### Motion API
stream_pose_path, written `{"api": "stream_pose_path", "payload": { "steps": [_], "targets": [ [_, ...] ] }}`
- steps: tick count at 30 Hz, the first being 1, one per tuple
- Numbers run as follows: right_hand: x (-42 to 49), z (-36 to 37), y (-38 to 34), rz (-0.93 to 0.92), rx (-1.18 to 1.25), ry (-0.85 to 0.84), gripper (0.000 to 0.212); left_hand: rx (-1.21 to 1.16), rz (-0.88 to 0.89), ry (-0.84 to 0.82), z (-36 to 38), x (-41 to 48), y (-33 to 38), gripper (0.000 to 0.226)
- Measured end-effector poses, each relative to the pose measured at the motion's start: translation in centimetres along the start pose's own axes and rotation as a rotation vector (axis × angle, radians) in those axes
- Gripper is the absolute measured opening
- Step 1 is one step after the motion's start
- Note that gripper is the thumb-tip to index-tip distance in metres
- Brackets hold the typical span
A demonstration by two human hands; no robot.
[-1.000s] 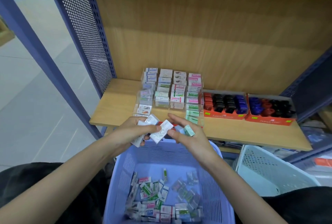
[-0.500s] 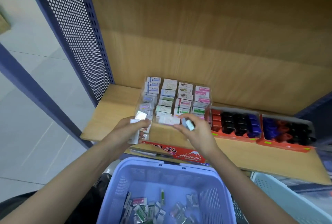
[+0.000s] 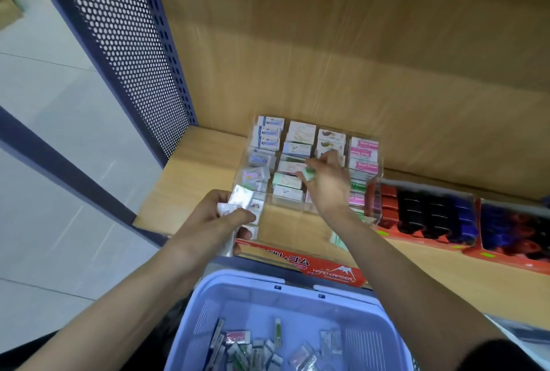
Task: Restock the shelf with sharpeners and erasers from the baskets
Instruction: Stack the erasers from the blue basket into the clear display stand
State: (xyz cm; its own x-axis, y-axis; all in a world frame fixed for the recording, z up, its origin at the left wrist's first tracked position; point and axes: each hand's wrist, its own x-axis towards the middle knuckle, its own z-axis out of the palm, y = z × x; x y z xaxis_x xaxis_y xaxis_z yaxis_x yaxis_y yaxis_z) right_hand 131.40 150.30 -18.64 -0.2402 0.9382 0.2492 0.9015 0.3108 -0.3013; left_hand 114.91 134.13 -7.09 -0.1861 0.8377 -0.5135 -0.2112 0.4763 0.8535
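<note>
A light wooden shelf [image 3: 190, 192] with a matching wood-grain back panel [image 3: 327, 57] fills most of what I can see, closed on its left by a blue perforated metal side panel [image 3: 125, 52]. Below the shelf's front edge sits a lilac plastic basket [image 3: 268, 281], and a scatter of small wrapped erasers [image 3: 268, 349] lies loose on its floor.

On the shelf, towards the left, stands a clear acrylic display tray [image 3: 291, 221] divided into four rows. The rows hold small packed erasers up to the back, while the front stretch of the middle rows is bare. A red printed strip reading "HARD ERASER" [image 3: 327, 266] runs along its front. Just to the right of the tray are two red cardboard cartons [image 3: 410, 238] of black, blue and red sharpeners [image 3: 431, 212], side by side.

The person's right hand [image 3: 327, 186] reaches over the middle rows of the tray, its fingertips pinching a small green-wrapped eraser [image 3: 309, 175] just above the stacked ones. The left hand [image 3: 214, 221] hovers at the tray's front left corner, its fingers curled round a few white-wrapped erasers [image 3: 241, 199]; how many it holds I cannot tell.
</note>
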Motion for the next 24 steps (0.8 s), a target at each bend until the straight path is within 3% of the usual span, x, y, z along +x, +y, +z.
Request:
{"api": "stream_pose_path", "payload": {
  "steps": [6,9,12,15,17,21,24],
  "targets": [
    [0.3,0.6,-1.0,-0.026,-0.326,-0.011,0.038,-0.037,-0.001,-0.017,0.4,-0.2,0.2,0.027],
    [0.0,0.9,-0.7,-0.033,-0.325,0.012,0.035,-0.044,-0.004,0.001,0.5,-0.2,0.3,0.033],
    [-1.2,-0.6,-1.4,0.022,0.205,-0.03,0.028,-0.054,0.0,0.029,0.7,-0.1,0.3,0.034],
    [-4.0,-4.1,-3.6,0.396,0.981,-0.255,0.015,-0.025,-0.002,0.022,0.9,-0.3,0.5,0.029],
    [-5.5,-5.5,-4.2,0.494,1.152,-0.386,0.013,0.004,-0.011,0.018,1.0,-0.5,0.4,0.026],
    [-5.3,-5.0,-5.0,0.233,0.718,-0.391,0.01,0.09,-0.032,0.02,0.4,-0.9,-0.2,0.028],
    [-3.5,-2.5,-5.6,0.027,0.453,-0.413,0.029,0.106,-0.038,0.034,-0.6,-0.9,-0.4,0.028]
  ]
}}
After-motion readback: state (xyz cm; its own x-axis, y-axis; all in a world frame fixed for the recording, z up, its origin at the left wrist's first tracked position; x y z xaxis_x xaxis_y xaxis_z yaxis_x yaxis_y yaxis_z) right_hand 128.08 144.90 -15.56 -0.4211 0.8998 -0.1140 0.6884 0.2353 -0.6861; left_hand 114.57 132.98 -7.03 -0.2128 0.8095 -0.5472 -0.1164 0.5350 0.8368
